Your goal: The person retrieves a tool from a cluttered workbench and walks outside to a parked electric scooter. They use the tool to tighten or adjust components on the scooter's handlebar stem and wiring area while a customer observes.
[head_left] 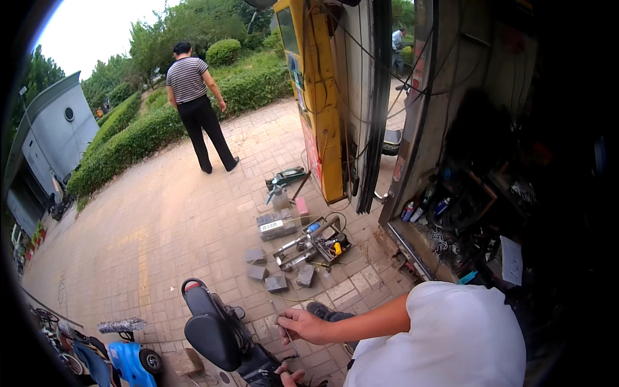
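My right hand [302,324] reaches from a white short sleeve at the lower right, its fingers pinched on a thin metal rod beside a black scooter seat [213,329]. My left hand [290,377] is mostly cut off at the lower edge, near the scooter's dark parts; its fingers are curled, and what they hold, if anything, is unclear. A dark shoe [317,309] shows beyond my right forearm.
A person in striped shirt [187,84] stands on paving; another [398,45] is beyond the doorway. A jack frame [313,248], grey blocks [276,284] and hose lie ahead. Yellow cabinet [319,129], cluttered doorway [451,206] at right; blue vehicle [126,361] lower left.
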{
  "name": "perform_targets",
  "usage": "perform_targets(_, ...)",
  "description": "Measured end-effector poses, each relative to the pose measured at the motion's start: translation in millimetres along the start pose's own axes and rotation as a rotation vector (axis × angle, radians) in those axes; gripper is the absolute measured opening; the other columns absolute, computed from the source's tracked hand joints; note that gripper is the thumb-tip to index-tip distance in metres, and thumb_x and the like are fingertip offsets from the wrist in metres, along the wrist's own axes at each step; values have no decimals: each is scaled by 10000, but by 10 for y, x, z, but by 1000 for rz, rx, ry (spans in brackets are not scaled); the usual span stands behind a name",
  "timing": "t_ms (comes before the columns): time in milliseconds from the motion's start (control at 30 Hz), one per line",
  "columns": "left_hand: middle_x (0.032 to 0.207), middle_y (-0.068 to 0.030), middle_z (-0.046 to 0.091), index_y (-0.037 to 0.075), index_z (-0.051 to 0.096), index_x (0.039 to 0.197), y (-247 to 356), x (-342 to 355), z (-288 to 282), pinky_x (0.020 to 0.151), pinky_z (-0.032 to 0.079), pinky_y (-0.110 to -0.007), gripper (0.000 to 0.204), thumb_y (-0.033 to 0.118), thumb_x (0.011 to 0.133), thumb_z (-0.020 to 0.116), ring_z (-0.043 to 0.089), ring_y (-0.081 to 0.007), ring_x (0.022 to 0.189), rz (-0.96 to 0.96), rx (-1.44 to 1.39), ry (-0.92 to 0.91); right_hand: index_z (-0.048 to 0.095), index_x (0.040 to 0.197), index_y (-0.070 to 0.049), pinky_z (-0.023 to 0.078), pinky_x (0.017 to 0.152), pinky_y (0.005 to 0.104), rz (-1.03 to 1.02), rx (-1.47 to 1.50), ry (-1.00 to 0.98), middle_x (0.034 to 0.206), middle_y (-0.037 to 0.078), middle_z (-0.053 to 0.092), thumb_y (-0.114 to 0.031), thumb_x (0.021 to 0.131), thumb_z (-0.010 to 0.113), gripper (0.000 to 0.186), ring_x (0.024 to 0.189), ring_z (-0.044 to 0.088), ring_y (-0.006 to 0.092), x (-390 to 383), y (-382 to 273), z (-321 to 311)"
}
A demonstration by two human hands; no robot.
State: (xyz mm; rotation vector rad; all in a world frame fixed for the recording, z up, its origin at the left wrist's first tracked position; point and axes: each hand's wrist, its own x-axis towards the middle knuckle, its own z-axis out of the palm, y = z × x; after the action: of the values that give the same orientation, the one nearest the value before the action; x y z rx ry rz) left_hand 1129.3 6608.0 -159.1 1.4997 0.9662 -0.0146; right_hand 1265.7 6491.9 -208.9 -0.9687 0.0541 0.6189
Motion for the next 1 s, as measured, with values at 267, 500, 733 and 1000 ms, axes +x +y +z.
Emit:
perform_targets(267, 728, -44, 485, 67, 501, 933, 278, 1554, 487, 584, 398, -284, 357, 415, 871, 552, 440, -151, 617, 98, -251, -247, 431, 1349, -60, 411, 487, 238, 51, -629, -141, 858, 69, 551, -56, 881, 429, 468, 560, 485, 100, 1309, -601, -655)
perform_targets(500, 803, -43, 531, 75, 531, 1057, 676, 2117, 864, 614, 421, -306, 539, 567, 845, 481, 478, -162, 670, -31, -734, -512, 334, 1379, 31, 527, 568, 274, 184, -79, -182, 1039, 126, 597, -102, 937, 439, 473, 643, 618, 143, 1648, -1429, -665)
perform_targets(733, 830, -40, 566, 57, 544, 1051, 1049, 1999, 1029, 647, 440, -304, 474, 482, 850, 485, 530, -174, 713, 474, -409, -271, 558, 1049, 25, 532, 582, 271, 216, -362, -225, 1006, 136, 641, -229, 950, 497, 280, 719, 651, 151, 1506, -1487, -627)
perform_targets(1000, 895, -60, 583, 49, 540, 1022, 1064, 1774, 648, 721, 452, -328, 285, 266, 843, 492, 546, -180, 766, 262, -822, -417, 563, 934, 31, 451, 712, 367, -403, -1046, -510, 792, 146, 553, -178, 929, 501, 219, 781, 583, 259, 1467, -1106, -334)
